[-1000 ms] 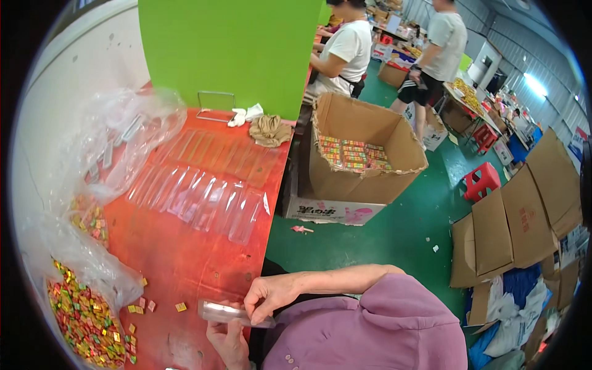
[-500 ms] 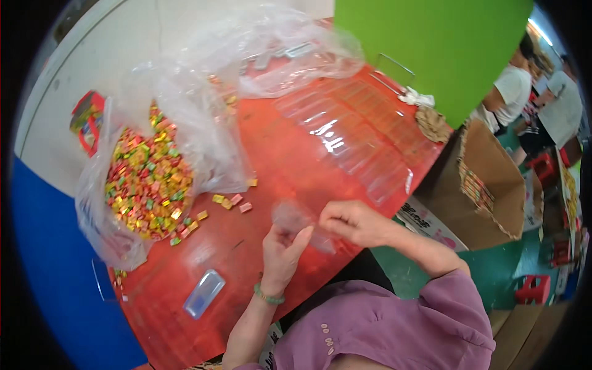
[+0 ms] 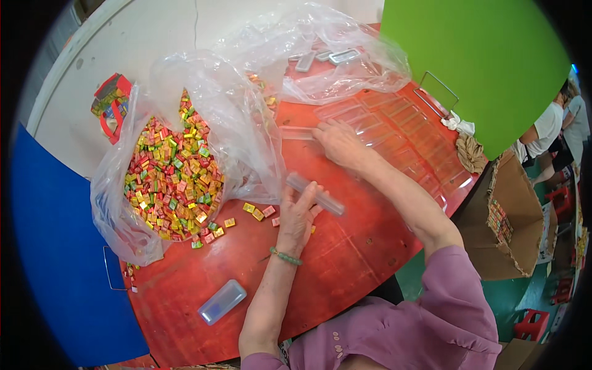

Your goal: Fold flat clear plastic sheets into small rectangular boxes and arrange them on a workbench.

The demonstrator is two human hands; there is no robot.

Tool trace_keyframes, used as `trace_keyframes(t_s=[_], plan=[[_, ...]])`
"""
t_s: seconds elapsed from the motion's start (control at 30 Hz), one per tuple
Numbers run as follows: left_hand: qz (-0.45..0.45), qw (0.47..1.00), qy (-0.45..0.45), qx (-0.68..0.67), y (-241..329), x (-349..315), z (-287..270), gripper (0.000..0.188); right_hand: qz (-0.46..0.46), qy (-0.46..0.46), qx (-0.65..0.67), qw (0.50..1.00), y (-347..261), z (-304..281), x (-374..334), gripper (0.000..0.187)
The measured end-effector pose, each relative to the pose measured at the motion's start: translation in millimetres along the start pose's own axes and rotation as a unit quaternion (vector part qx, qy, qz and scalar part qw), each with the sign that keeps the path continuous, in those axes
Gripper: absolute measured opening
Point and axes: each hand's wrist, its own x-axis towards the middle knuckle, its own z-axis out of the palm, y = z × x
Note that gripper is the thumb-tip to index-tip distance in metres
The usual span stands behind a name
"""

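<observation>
Case of clear plastic [image 3: 330, 202], slim and slightly blurred, sits in your left hand [image 3: 295, 222], above the red table [image 3: 345, 259]. Your fingers and thumb are closed around its nearer-left part; its long axis runs slantwise, the free end pointing right and toward your body. Your right hand [image 3: 342, 145] reaches farther out, its fingers at the right-hand end of a clear strip [image 3: 297, 133] that lies roughly crosswise; you cannot tell from this view whether they pinch it or only touch it.

Beside your left hand, a few loose wrapped pieces [image 3: 248, 208] lie on the table, any marks on them too small to read. To their left, your open clear bag [image 3: 114, 203] is heaped with many more in red, yellow, orange and green. Behind it on the left is a small printed carrier [image 3: 112, 105] with red handles, its print unreadable at this size. Nearer you, a pale translucent box [image 3: 222, 302] lies slanting, its upper end toward the right. Beyond your right hand, clear trays [image 3: 382, 132] lie side by side, and small clear boxes [image 3: 344, 57] show within farther plastic sheeting [image 3: 314, 28]. Off to your right, a cardboard box [image 3: 475, 228] holds packed multicoloured blocks [image 3: 499, 220].
</observation>
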Motion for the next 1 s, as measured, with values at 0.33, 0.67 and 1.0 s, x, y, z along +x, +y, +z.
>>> trace_keyframes(t_s=[0.33,0.67,1.0], plan=[[0.079,0.994,0.076,-0.020,47,30,-49,0.033,-0.082,-0.033,-0.138,0.986,11,64,59,0.014],[0.141,0.984,0.108,0.014,74,42,-67,0.034,-0.059,-0.084,-0.175,0.979,12,69,63,0.016],[0.129,0.988,0.084,0.031,52,28,-55,0.034,-0.038,-0.087,-0.166,0.982,9,61,55,0.014]])
